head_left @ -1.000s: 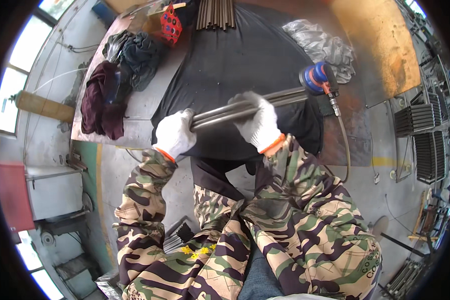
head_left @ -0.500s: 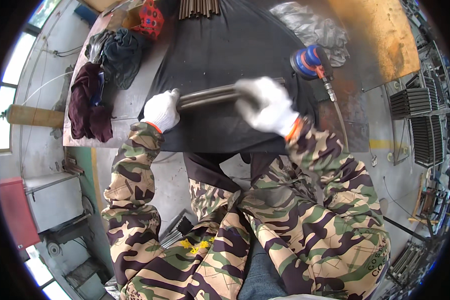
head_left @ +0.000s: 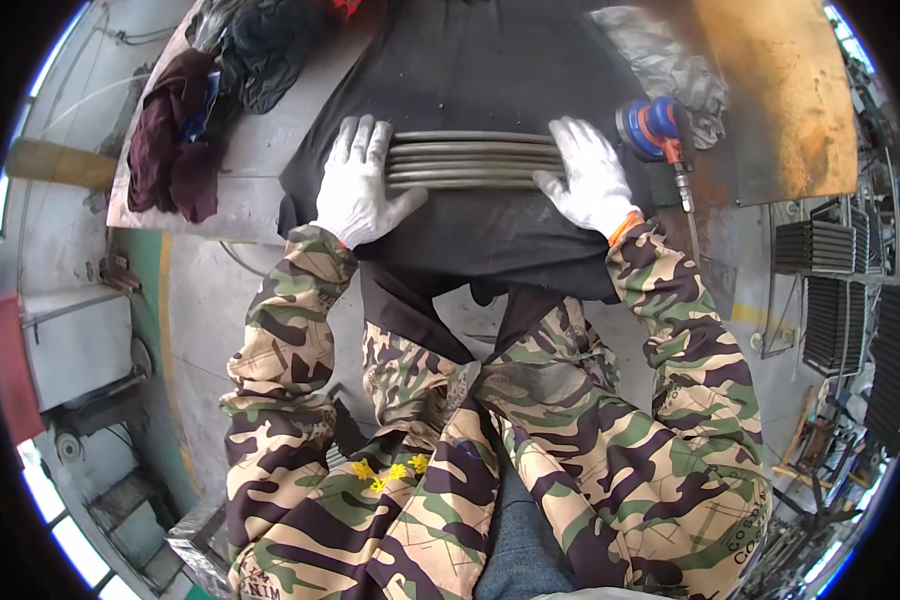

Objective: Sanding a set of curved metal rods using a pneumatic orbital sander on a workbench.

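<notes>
Several slim grey-brown metal rods [head_left: 475, 160] lie side by side across the black cloth [head_left: 470, 85] that covers the middle of the table. At their left ends rests my left hand [head_left: 358, 190], in a white knit glove, fingers stretched forward and thumb out below the rods. My right hand [head_left: 592, 178], gloved the same way, lies open against the right ends with its thumb pointing inward. Neither hand is wrapped round the rods. Whether the rods are hollow cannot be made out, as the gloves hide their ends.
Right of my right hand sits a blue and red air sander [head_left: 655, 128] with a hose [head_left: 692, 230]. Behind it are crumpled grey plastic [head_left: 660, 60] and a rusty tan board [head_left: 780, 90]. Dark red cloth [head_left: 175, 140] and dark rags [head_left: 270, 55] lie at the left.
My right hand has moved from over the rods to their right ends and opened. My left hand has uncurled. The rods now lie spread in a flat row, and the view has shifted.
</notes>
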`<state>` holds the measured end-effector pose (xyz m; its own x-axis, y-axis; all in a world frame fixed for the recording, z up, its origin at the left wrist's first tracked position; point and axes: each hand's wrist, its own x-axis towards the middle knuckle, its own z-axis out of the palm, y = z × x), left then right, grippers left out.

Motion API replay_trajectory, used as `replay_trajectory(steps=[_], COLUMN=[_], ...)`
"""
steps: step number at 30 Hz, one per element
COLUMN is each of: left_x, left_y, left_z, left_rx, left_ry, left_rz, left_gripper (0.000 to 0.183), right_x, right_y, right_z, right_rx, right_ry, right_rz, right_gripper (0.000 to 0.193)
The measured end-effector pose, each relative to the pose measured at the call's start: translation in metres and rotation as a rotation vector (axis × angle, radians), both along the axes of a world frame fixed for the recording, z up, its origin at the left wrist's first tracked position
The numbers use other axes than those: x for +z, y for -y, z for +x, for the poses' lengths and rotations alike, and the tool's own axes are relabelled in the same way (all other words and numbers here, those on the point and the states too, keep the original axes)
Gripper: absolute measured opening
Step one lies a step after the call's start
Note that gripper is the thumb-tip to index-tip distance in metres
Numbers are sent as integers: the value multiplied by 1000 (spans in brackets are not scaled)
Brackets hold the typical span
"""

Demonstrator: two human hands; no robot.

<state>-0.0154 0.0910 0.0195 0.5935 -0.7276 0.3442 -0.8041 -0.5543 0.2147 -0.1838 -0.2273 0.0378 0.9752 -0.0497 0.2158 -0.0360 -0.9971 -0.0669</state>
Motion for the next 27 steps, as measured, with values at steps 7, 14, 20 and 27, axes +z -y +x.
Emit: replay_trajectory(steps=[7,14,20,27], left_x=[15,11,13,10], left_y=[0,-3,2,4], left_z=[6,1,10,7], left_rx=[-6,2,9,36], left_ry=[-122,-106,-130,-127], left_rz=[89,97,144,155], left_gripper=[105,112,113,117], right_x=[8,6,2,-1], right_y=[3,3,2,0], right_z=[6,5,5,7], right_rx=[3,6,-7,-33], right_ry=[-100,-122,-143,-139], right_rz=[-67,-74,-84,-104], right_gripper=[88,92,93,95])
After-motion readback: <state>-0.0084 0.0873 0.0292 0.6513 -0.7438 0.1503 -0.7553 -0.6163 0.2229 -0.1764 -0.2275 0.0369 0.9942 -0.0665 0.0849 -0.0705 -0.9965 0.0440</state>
